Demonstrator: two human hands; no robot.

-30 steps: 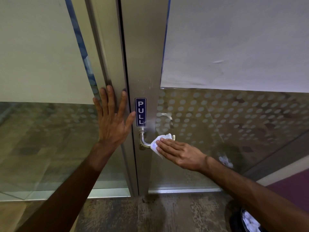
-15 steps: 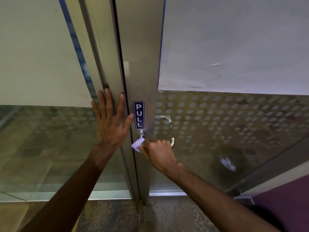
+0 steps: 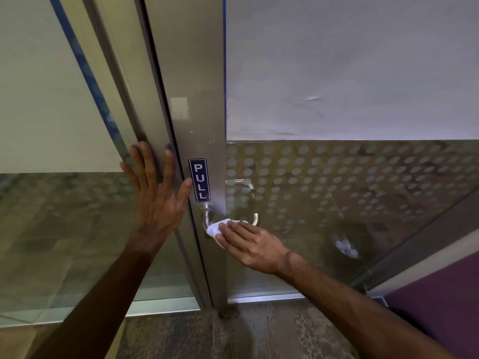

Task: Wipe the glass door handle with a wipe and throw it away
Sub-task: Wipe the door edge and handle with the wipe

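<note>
A silver lever handle point(image 3: 206, 219) juts from the metal door frame point(image 3: 197, 112) below a blue PULL sign point(image 3: 199, 180). My right hand point(image 3: 248, 244) lies flat over the handle's bar and presses a white wipe point(image 3: 215, 227) onto it; the bar's far tip point(image 3: 255, 219) pokes out past my fingers. My left hand point(image 3: 155, 195) rests flat, fingers spread, on the neighbouring glass panel and frame edge, holding nothing.
Glass door point(image 3: 337, 193) with dotted film and a white frosted upper panel point(image 3: 350, 66). A second handle point(image 3: 241, 185) shows through the glass. A purple surface point(image 3: 440, 301) and a dark round rim point(image 3: 412, 320) sit at lower right. Speckled floor point(image 3: 233, 335) below.
My right hand went from a fist gripping the handle near its base to a flat palm laid over the bar, with the wipe under the fingers. My left hand stayed in place.
</note>
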